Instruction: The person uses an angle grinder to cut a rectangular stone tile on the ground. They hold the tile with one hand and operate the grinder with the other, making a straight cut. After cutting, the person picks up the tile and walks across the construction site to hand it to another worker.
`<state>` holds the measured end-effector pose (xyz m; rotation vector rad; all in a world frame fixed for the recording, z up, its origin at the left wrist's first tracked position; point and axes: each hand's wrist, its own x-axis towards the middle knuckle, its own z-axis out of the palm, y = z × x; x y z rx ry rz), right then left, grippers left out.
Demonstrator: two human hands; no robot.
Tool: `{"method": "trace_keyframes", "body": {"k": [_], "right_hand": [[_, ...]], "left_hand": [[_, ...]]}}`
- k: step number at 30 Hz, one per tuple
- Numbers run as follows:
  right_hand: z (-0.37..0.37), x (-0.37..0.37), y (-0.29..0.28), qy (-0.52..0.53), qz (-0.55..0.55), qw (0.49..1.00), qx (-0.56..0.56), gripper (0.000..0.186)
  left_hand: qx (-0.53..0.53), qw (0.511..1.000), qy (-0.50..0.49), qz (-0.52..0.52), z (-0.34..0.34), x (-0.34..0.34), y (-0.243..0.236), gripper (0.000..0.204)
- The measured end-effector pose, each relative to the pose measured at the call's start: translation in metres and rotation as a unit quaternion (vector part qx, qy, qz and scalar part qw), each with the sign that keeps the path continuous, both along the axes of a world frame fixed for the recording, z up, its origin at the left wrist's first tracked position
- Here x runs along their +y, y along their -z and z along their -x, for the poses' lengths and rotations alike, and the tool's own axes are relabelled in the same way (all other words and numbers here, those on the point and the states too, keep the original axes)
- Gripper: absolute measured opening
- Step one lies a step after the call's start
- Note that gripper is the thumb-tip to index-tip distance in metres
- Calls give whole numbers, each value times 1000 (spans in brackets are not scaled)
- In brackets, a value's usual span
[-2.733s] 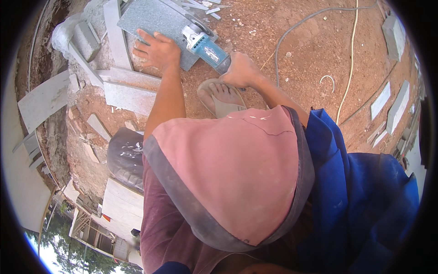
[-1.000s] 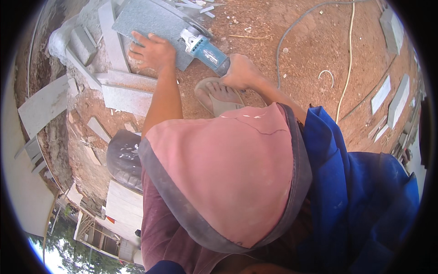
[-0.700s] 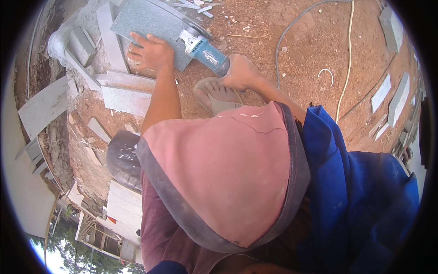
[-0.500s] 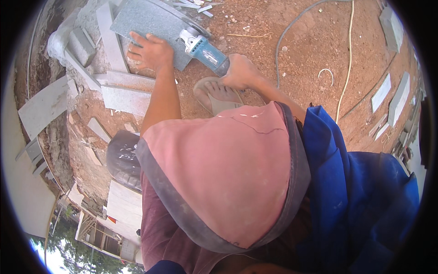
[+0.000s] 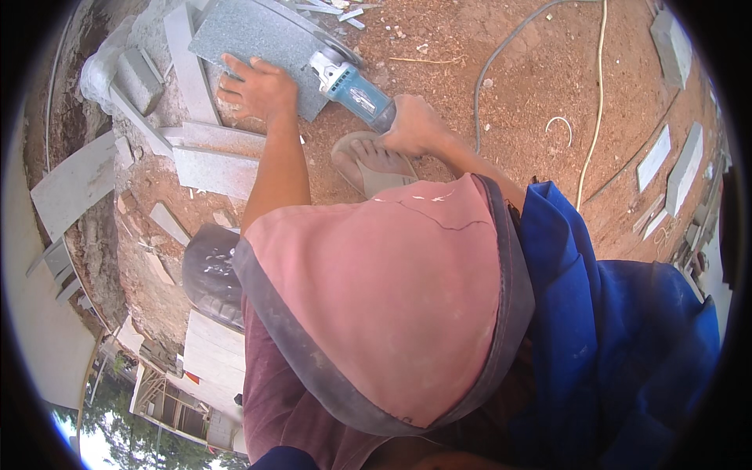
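Observation:
Fingers spread, my left hand (image 5: pixel 260 88) lies flat on a grey stone slab (image 5: pixel 249 35) at the upper left. My right hand (image 5: pixel 413 125) is wrapped round the rear of a teal angle grinder (image 5: pixel 359 95). The grinder's silver head and disc (image 5: pixel 338 52) are at the slab's right edge. How deep the disc sits in the stone I cannot tell. My sandalled foot (image 5: pixel 374 163) rests on the ground just below the grinder.
Several cut stone strips (image 5: pixel 218 171) lie left of my foot. A grey cable (image 5: pixel 479 78) and a cream cable (image 5: pixel 600 94) run over the reddish dirt to the right. More slabs (image 5: pixel 685 168) lie at the far right. Thin offcuts (image 5: pixel 345 11) are scattered beyond the grinder.
The grinder and my right hand have shifted very slightly to the right. My left hand keeps its place on the slab.

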<state>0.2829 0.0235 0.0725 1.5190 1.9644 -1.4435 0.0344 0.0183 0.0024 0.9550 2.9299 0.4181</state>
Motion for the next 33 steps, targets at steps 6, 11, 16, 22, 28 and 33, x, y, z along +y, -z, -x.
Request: {"method": "trace_keyframes", "body": {"k": [6,11,16,22,28,33], "right_hand": [[-6,-3,9,2,2,1000,10,55],[-18,-13,12,15,-8,1000,6,62],[-24,-12,-1,57,-16,997,54,60],[-31,34,-17,95,-110,981,127,54],[-21,91,-16,125,-160,972,114,53],[-4,104,-19,115,-165,974,103,50]], "left_hand": [[0,1000,-5,8,2,-1,-2,62],[-18,1000,4,7,-1,1,-5,62],[-29,1000,7,9,2,0,-7,63],[-50,999,13,6,4,-3,-10,64],[-51,999,19,-7,4,-3,-8,63],[-32,999,17,6,6,-3,-5,62]]}}
